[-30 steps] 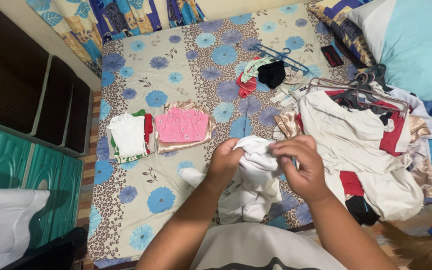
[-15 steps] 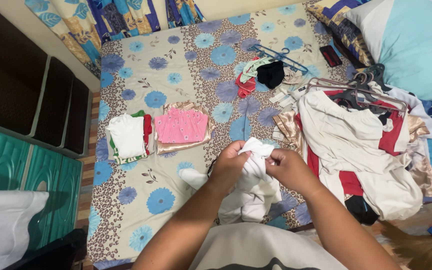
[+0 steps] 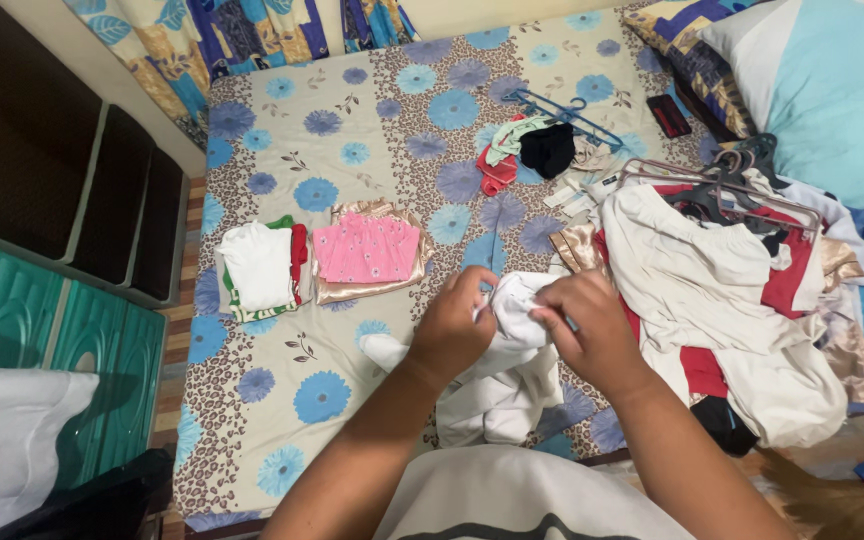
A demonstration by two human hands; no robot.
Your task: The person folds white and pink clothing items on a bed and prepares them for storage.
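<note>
Floral bedding covers the mattress (image 3: 352,110), a cream sheet printed with blue flowers and leopard-spot bands, and it carries all the laundry. I see both hands closed on one white garment (image 3: 497,385) near the front edge of the mattress, just right of centre. My left hand (image 3: 452,330) pinches a bunched section between thumb and fingers. My right hand (image 3: 592,325) curls shut on the fabric just beside it, so the two grips nearly touch. The rest of the garment hangs slack and crumpled below the hands and trails onto the sheet.

In my judgement, the step in hand is finding an edge or seam. To do it well, I would keep both pinches light, work along the hem rather than the bulk, and draw the hands apart until the cloth hangs flat before laying it down.

The garment looks like soft, matte knit cotton with no stiffness. At the left edge lie two folded stacks: a white stack (image 3: 257,265) with green and red showing beneath, and a pink piece (image 3: 367,248) on shiny satin. At the right edge sits an unsorted pile (image 3: 712,290) of cream, red and satin cloth, with hangers (image 3: 722,185) on top.
</note>
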